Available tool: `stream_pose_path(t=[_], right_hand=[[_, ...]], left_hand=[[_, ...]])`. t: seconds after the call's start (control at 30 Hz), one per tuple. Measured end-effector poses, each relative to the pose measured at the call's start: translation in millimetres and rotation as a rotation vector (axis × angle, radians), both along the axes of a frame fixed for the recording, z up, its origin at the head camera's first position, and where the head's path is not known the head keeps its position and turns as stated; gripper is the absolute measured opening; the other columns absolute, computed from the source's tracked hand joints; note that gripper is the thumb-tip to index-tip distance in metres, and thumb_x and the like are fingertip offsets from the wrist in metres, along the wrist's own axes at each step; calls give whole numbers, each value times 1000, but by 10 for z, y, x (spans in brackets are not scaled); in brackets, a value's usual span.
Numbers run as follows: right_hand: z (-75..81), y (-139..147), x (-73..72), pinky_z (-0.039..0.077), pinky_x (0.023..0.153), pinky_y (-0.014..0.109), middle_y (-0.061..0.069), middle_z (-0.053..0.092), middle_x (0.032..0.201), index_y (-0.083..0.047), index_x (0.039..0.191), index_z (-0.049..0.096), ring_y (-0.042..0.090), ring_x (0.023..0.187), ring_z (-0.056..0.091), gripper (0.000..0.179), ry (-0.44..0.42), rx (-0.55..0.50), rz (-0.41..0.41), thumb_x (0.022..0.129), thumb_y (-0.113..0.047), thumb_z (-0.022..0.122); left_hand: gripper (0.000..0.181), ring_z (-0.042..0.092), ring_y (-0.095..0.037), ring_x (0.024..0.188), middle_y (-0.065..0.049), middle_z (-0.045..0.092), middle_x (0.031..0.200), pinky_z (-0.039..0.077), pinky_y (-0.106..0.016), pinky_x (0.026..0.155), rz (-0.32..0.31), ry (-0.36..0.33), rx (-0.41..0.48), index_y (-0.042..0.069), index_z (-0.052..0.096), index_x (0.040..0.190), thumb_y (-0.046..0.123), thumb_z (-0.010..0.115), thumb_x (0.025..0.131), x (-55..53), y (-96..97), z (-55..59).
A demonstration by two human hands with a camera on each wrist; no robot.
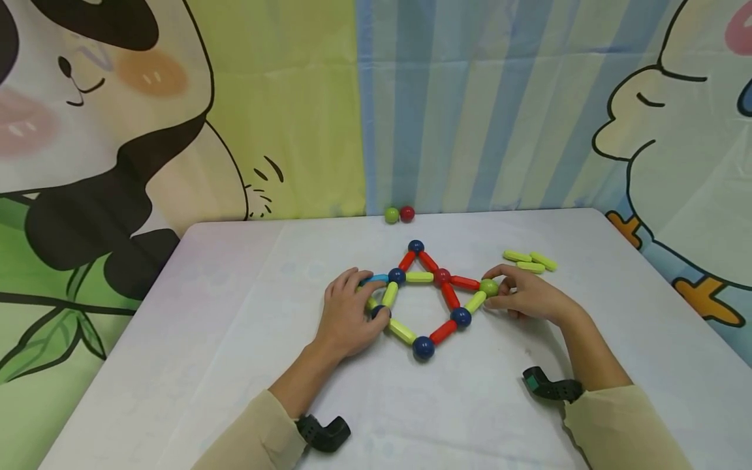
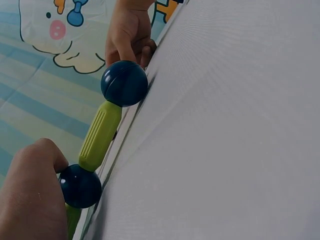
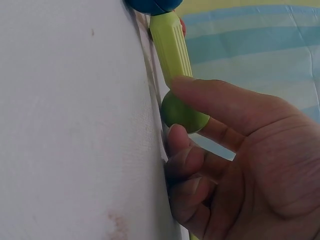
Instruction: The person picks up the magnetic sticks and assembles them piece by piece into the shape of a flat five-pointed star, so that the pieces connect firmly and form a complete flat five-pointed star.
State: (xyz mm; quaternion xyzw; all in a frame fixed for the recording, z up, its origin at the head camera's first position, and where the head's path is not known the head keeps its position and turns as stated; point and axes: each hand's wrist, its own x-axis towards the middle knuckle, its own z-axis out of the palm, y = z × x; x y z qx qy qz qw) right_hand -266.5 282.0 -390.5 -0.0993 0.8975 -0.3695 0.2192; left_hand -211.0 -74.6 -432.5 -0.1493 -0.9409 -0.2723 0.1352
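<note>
A flat figure of magnetic sticks and balls lies on the white table, with a five-sided ring in the middle and triangles on its sides. My left hand (image 1: 351, 316) holds its left corner, the thumb against a dark blue ball (image 2: 80, 186) and the fingers by a light blue stick (image 1: 376, 279). The corner under that palm is hidden. My right hand (image 1: 529, 294) pinches a green ball (image 1: 489, 287) between thumb and finger. A red stick (image 1: 465, 282) and a yellow-green stick (image 3: 172, 47) meet at that ball. A dark blue ball (image 1: 416, 246) tops the upper triangle.
Several loose yellow-green sticks (image 1: 531, 267) lie beyond my right hand. A loose green ball (image 1: 391, 215) and a red ball (image 1: 407, 213) sit at the back edge of the table (image 1: 235, 313). A cartoon-print cloth (image 1: 305, 117) hangs behind.
</note>
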Motion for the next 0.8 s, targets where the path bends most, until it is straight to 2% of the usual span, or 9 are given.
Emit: stream_pose_path(t=[0.17, 0.3, 0.37, 0.47, 0.6, 0.7, 0.8], right_hand=[[-19, -43, 1, 44, 55, 29, 9, 55, 90, -10, 145, 50, 21, 64, 51, 58, 31, -3, -21, 94, -23, 74], [-34, -116, 1, 46, 57, 29, 9, 57, 93, -10, 150, 42, 20, 66, 51, 63, 60, -29, -68, 95, -20, 71], [-44, -156, -2, 50, 62, 29, 11, 59, 100, -7, 147, 37, 20, 71, 56, 61, 46, -74, -111, 97, -20, 68], [-51, -210, -2, 57, 71, 29, 18, 60, 116, -4, 136, 34, 22, 84, 64, 50, 35, -161, -142, 99, -20, 64], [-42, -243, 3, 59, 73, 30, 21, 56, 128, -2, 123, 43, 27, 97, 64, 41, 45, -189, -73, 98, -21, 68], [-28, -260, 14, 56, 70, 30, 19, 55, 125, -3, 120, 48, 27, 94, 58, 45, 58, -147, -12, 93, -26, 77], [-28, -292, 12, 54, 69, 30, 16, 57, 121, -6, 119, 51, 26, 91, 56, 47, 66, -112, -10, 90, -27, 80]], left_hand=[[46, 46, -33, 137, -7, 61, 138, 33, -60, 114, 19, 46, 8, 19, 71, 129, 35, 59, 88, 6, -12, -4], [46, 49, -33, 131, -7, 64, 132, 35, -59, 111, 39, 69, 11, 18, 71, 129, 35, 60, 88, 3, -15, -2], [46, 50, -34, 130, -7, 64, 131, 36, -58, 110, 51, 66, 6, 18, 71, 129, 34, 59, 88, -1, -14, -3], [45, 52, -33, 126, -7, 65, 129, 39, -56, 108, 70, 68, 6, 17, 71, 128, 33, 59, 88, 0, -8, -3], [43, 57, -31, 116, -7, 66, 124, 45, -50, 97, 78, 68, 15, 16, 72, 126, 32, 60, 88, 3, -5, 5], [42, 60, -28, 106, -6, 67, 118, 49, -44, 87, 77, 74, 18, 15, 73, 125, 32, 60, 89, 4, -3, 13], [39, 63, -25, 96, -5, 69, 111, 52, -40, 80, 66, 99, 22, 14, 74, 122, 30, 61, 89, 7, 2, 22]])
